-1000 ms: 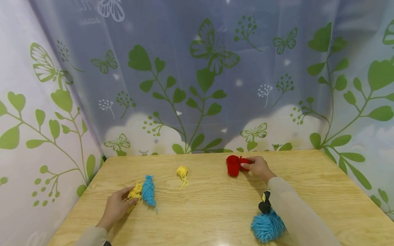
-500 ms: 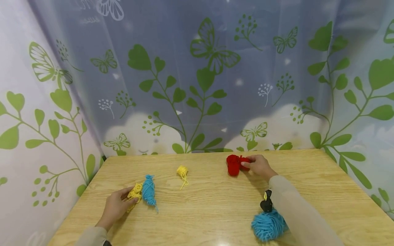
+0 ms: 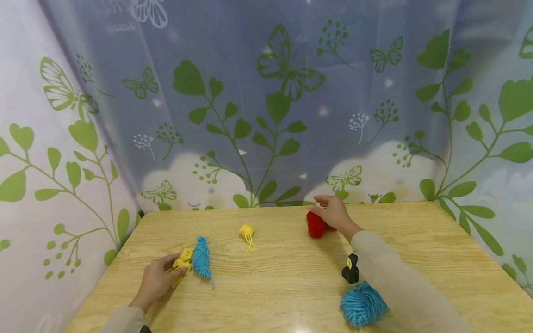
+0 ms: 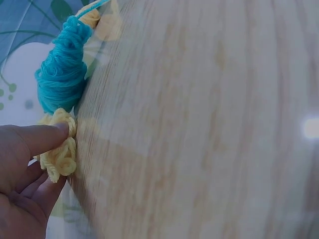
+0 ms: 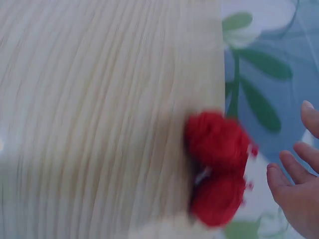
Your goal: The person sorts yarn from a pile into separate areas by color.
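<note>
Yellow yarn bundle [image 3: 184, 259] on the left side of the bench [image 3: 283, 282], pinched by the left hand [image 3: 155, 280]; thumb laid across its near face, other fingers on the opposite side, loops bulging between, as the left wrist view shows. Blue yarn hank [image 3: 201, 259], long and tied narrow at its upper end, lies just beside it, a loose tail trailing from the lower end. Whether the two touch, cannot tell.

Red yarn bundles [image 3: 316, 225], two, side by side close to the far edge of the bench, right of centre. Right hand [image 3: 335, 214] above and just beside them, its fingers spread; right wrist view gives a visible gap between fingertips and yarn. Red wool blurred in that view.

Small yellow skein [image 3: 246, 231] between the two hands, farther back, loose ends hanging toward the near side. Blue yarn ball [image 3: 363, 304] at near right, partly behind the right sleeve [image 3: 404, 282]. Black device [image 3: 350, 269] with a yellow patch, beside that sleeve. Behind the bench, a printed curtain [image 3: 233, 152], green butterflies and leafy stems on blue.
</note>
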A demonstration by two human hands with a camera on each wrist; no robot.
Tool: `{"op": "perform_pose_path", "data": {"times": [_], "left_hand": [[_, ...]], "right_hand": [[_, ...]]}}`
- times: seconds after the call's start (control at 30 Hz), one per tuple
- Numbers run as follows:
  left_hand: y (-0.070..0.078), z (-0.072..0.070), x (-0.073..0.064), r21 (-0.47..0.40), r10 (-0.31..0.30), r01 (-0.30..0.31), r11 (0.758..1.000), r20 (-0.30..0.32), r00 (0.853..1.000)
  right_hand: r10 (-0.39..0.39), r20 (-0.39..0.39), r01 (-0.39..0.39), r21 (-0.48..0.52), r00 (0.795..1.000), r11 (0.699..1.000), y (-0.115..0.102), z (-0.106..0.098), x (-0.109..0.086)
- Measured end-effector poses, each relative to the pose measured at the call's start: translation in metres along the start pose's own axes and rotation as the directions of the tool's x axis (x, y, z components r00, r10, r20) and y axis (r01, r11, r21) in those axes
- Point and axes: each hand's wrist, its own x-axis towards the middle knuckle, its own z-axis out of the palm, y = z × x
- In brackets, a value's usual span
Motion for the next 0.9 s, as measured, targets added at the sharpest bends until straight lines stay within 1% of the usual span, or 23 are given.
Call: {"op": "perform_pose_path", "data": {"times": [0.1,0.27,0.37,0.5,0.6,0.67,0.9], "left_hand": [[0.0,0.001,0.001,-0.004,0.001,-0.001,1.0,0.0,1.0],[-0.001,0.002,0.002,-0.016,0.002,-0.002,1.0,0.003,1.0],[-0.001,0.002,0.001,-0.018,-0.004,0.004,1.0,0.006,1.0],[-0.002,0.002,0.0,-0.015,-0.001,0.001,1.0,0.008,1.0],[-0.002,0.002,-0.001,-0.009,-0.002,0.002,1.0,0.005,1.0],[-0.002,0.002,-0.001,-0.014,-0.013,0.013,1.0,0.002,1.0],[-0.003,0.002,0.0,-0.033,-0.026,0.026,0.999,0.007,1.0]], "right_hand": [[-0.019,0.036,0.018,0.031,0.999,0.999,-0.015,0.013,0.001],[-0.027,0.079,0.02,0.097,0.996,0.995,-0.036,0.038,0.0],[-0.049,0.069,0.042,0.101,0.996,0.994,-0.047,0.055,-0.001],[-0.054,0.066,0.046,0.117,0.996,0.992,-0.057,0.079,-0.003],[-0.067,0.074,0.055,0.155,0.995,0.986,-0.062,0.096,-0.004],[-0.08,0.076,0.064,0.189,0.994,0.98,-0.063,0.107,-0.005],[-0.125,0.061,0.106,0.253,0.99,0.962,-0.057,0.139,-0.008]]}}
